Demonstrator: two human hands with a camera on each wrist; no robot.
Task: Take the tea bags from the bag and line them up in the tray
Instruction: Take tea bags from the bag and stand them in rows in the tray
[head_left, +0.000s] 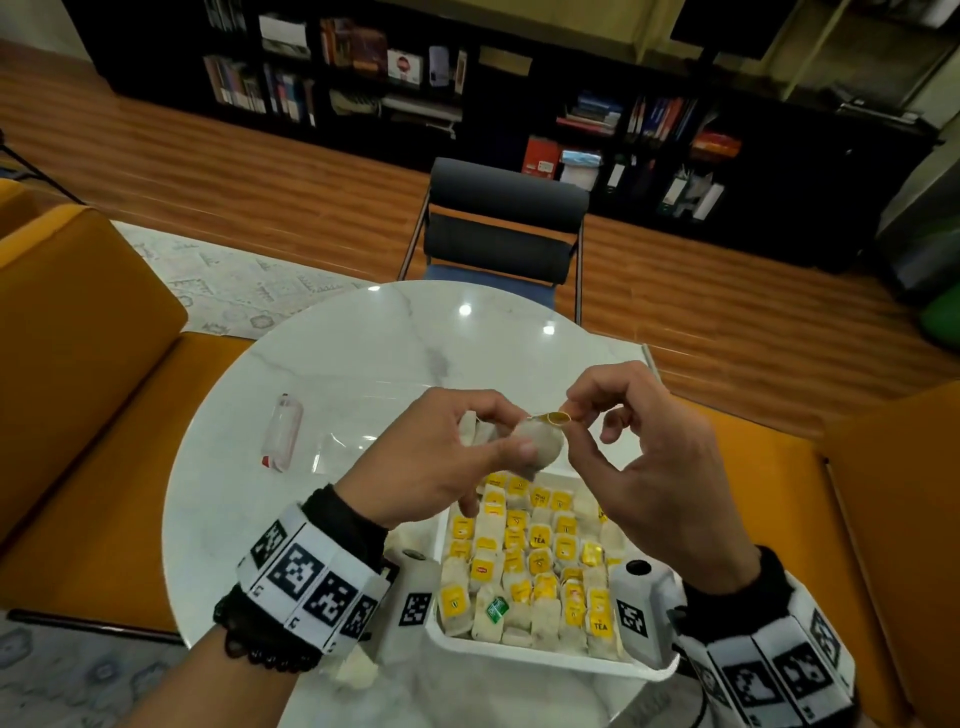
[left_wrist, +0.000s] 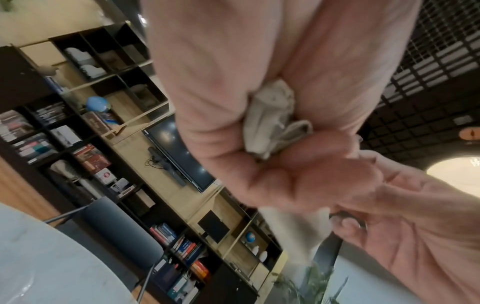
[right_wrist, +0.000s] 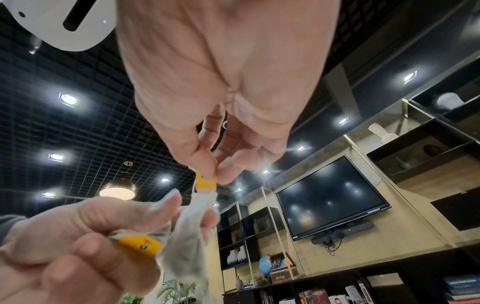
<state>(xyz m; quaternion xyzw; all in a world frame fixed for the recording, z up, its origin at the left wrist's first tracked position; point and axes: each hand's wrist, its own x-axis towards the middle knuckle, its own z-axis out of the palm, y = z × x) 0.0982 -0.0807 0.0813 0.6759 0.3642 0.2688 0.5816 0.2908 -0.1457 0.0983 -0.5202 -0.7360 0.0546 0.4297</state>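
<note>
Left hand: the left hand (head_left: 441, 457) is raised above the tray, fingers curled round a small bunch of tea bags (head_left: 537, 444); a second yellow-tagged bag (right_wrist: 139, 245) is tucked in the same grip.
Right hand: the right hand (head_left: 652, 457) pinches the yellow paper tag (right_wrist: 206, 182) of the foremost bag between thumb and forefinger, its other fingers loosely bent.
Tray: the white tray (head_left: 524, 656) sits below the hands at the near edge, packed with rows of tea bags (head_left: 540, 561).
Plastic bag: a clear plastic bag (head_left: 358, 421) lies flat beyond the left hand.
Surface: a round white marble table (head_left: 395, 338), with a clear lighter (head_left: 283, 439) to the left.
Room: orange sofas (head_left: 78, 374), dark chair (head_left: 504, 223), wooden floor, black bookshelves (head_left: 363, 67).
</note>
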